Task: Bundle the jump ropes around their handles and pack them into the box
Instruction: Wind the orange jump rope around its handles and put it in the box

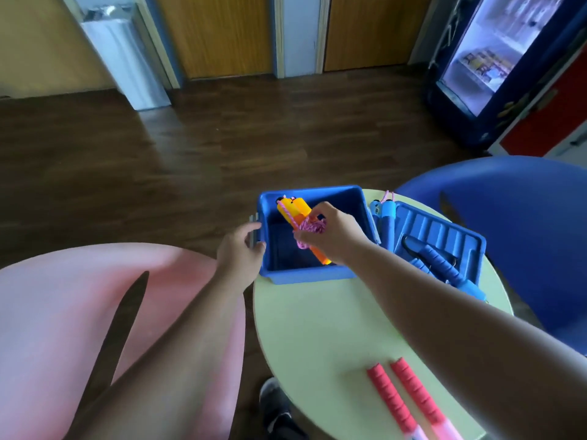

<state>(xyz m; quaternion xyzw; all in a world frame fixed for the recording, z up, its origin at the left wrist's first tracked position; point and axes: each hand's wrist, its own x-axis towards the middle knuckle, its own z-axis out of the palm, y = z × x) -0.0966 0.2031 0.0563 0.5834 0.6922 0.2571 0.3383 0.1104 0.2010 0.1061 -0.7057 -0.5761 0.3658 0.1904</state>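
Note:
A blue box [305,276] stands at the far edge of the round pale-green table [317,328]. Over its inside my right hand [333,236] grips an orange-handled jump rope [293,211] bundled with pink cord, tilted with its handles pointing to the box's back left corner. My left hand [239,249] holds the box's left rim. A blue-handled rope [382,214] lies right of the box. Another blue-handled rope [444,268] rests on the blue lid [444,236]. Two red handles [403,398] lie near the table's front edge.
A pink chair [63,328] stands to the left and a blue chair [524,223] to the right of the table. Dark wood floor stretches beyond. A lit drinks fridge [495,58] stands at the far right. My shoe [273,404] shows below the table.

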